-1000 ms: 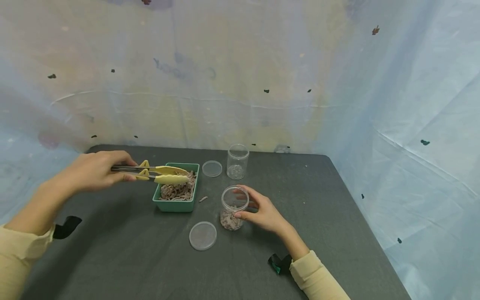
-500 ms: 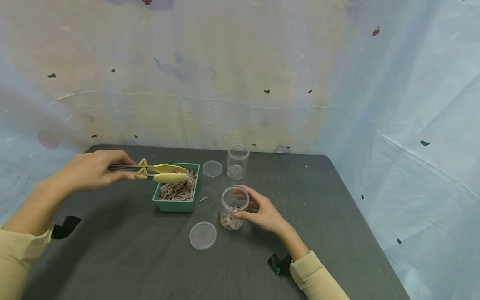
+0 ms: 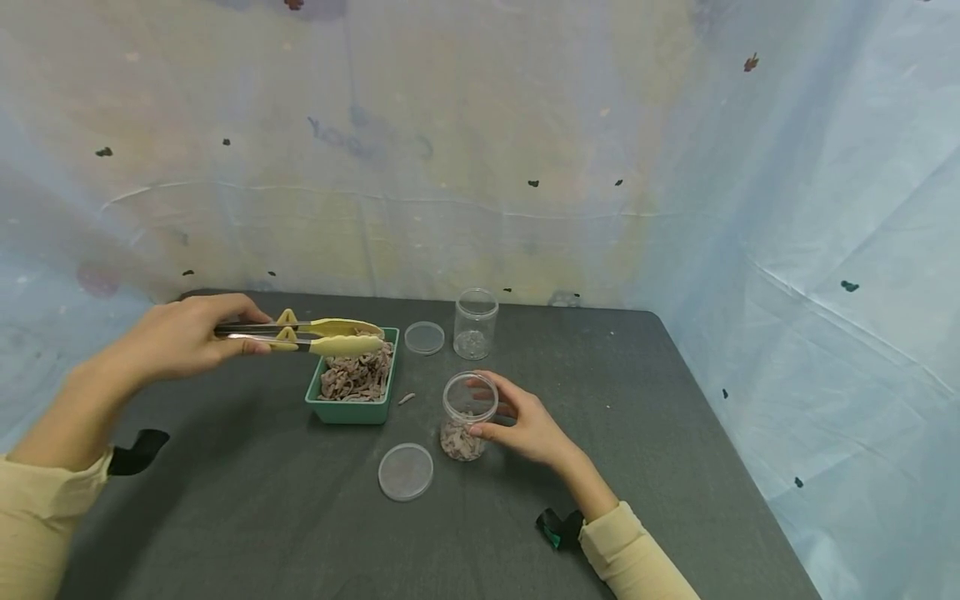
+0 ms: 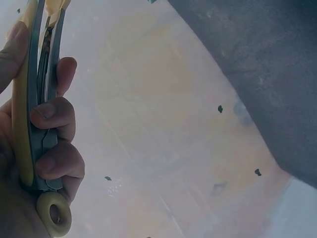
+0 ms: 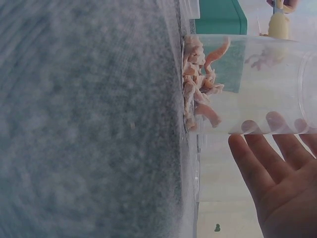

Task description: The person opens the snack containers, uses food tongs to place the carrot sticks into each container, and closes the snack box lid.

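Observation:
In the head view my left hand (image 3: 180, 337) holds yellow-tipped tongs (image 3: 347, 345) low over the green container (image 3: 348, 412). Greyish-pink shredded strips (image 3: 356, 379), like cooked meat, fill that container, and some show between the tong tips. The left wrist view has the fingers wrapped round the tongs' handle (image 4: 25, 109), its ring end (image 4: 53, 213) below the palm. My right hand (image 3: 525, 425) grips a clear jar (image 3: 470, 400) standing upright, thumb in front and fingers behind. Pink strips (image 5: 198, 84) lie in the bottom of the jar.
A second clear jar (image 3: 476, 321) stands at the back with a clear round lid (image 3: 424, 337) beside it. Another lid (image 3: 406, 472) lies in front of the green container. One loose strip (image 3: 407, 398) is on the dark table (image 3: 585, 375). Plastic sheeting (image 3: 465, 167) hangs behind.
My left hand has lifted the tongs slightly and moved them a little toward the back and right of the green container. The right hand and its jar have stayed put.

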Demonstrator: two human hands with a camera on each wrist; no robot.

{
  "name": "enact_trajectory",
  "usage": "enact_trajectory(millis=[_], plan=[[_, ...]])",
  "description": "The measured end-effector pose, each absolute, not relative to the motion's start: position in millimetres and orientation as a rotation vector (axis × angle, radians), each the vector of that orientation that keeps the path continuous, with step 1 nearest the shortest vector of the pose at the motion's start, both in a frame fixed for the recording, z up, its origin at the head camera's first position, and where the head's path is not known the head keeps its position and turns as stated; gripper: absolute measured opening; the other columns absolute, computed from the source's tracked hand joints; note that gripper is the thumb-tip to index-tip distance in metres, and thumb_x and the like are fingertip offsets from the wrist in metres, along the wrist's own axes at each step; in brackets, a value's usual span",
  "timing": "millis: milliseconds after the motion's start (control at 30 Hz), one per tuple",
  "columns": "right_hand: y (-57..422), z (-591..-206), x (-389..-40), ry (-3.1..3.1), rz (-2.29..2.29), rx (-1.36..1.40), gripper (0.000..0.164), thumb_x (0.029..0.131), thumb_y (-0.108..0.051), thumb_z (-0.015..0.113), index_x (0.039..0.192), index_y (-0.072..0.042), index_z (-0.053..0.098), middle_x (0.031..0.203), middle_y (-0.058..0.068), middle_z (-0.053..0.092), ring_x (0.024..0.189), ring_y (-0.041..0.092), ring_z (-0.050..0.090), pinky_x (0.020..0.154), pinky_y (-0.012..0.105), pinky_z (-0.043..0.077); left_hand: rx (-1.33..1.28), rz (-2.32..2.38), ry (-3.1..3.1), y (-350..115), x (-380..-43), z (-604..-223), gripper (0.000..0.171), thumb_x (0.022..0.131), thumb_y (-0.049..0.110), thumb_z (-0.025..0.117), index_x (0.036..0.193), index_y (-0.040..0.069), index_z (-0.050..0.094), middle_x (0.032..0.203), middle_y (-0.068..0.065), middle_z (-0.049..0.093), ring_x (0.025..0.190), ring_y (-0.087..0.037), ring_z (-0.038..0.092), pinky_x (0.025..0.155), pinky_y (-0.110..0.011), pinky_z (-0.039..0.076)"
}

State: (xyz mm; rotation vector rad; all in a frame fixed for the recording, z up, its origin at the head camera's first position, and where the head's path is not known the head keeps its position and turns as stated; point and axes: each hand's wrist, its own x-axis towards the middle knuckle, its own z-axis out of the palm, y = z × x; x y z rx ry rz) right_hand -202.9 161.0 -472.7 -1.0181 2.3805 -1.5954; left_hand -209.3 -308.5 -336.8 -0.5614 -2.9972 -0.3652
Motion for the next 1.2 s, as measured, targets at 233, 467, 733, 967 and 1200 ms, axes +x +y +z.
enact_trajectory(millis=[233, 467, 733, 967, 1200], plan=[[161, -475, -204, 2.380, -1.597, -1.022, 0.077, 0.094, -0.014, 0.080, 0.160, -0.019, 0.041, 0.153, 0.007, 0.055, 0.140, 0.028, 0.054, 0.107, 0.047, 0.049, -0.542, -0.446, -2.978, -305, -206, -335, 0.037, 0.097, 0.049, 0.073, 0.126, 0.026, 0.069, 0.096, 0.003, 0.068, 0.064, -0.015, 0.047, 0.056, -0.035, 0.035], [161, -474, -204, 2.390, -1.593, -1.007, 0.076, 0.093, -0.014, 0.081, 0.159, -0.020, 0.042, 0.153, 0.007, 0.055, 0.139, 0.027, 0.054, 0.107, 0.045, 0.050, -0.618, -0.568, -2.905, -293, -205, -333, 0.034, 0.098, 0.040, 0.075, 0.127, 0.023, 0.070, 0.107, -0.001, 0.071, 0.065, -0.015, 0.049, 0.058, -0.035, 0.038], [160, -475, -205, 2.393, -1.597, -1.003, 0.076, 0.093, -0.013, 0.081, 0.159, -0.018, 0.042, 0.151, 0.003, 0.056, 0.138, 0.027, 0.055, 0.106, 0.046, 0.050, -0.709, -0.743, -2.844, -273, -205, -334, 0.032, 0.097, 0.030, 0.077, 0.126, 0.018, 0.070, 0.111, -0.002, 0.070, 0.071, -0.014, 0.052, 0.060, -0.034, 0.040], [160, -475, -204, 2.394, -1.591, -1.002, 0.077, 0.093, -0.014, 0.081, 0.159, -0.021, 0.042, 0.152, 0.003, 0.056, 0.138, 0.026, 0.055, 0.107, 0.045, 0.050, -0.830, -0.862, -2.804, -255, -206, -340, 0.028, 0.098, 0.025, 0.076, 0.124, 0.019, 0.069, 0.109, 0.002, 0.071, 0.080, -0.010, 0.063, 0.065, -0.032, 0.048], [161, -475, -205, 2.397, -1.582, -1.005, 0.078, 0.094, -0.018, 0.081, 0.160, -0.017, 0.040, 0.153, 0.010, 0.054, 0.138, 0.035, 0.054, 0.107, 0.049, 0.049, -0.979, -0.876, -2.767, -236, -206, -343, 0.026, 0.096, 0.026, 0.078, 0.120, 0.021, 0.069, 0.107, 0.006, 0.071, 0.082, -0.007, 0.066, 0.066, -0.031, 0.050]])
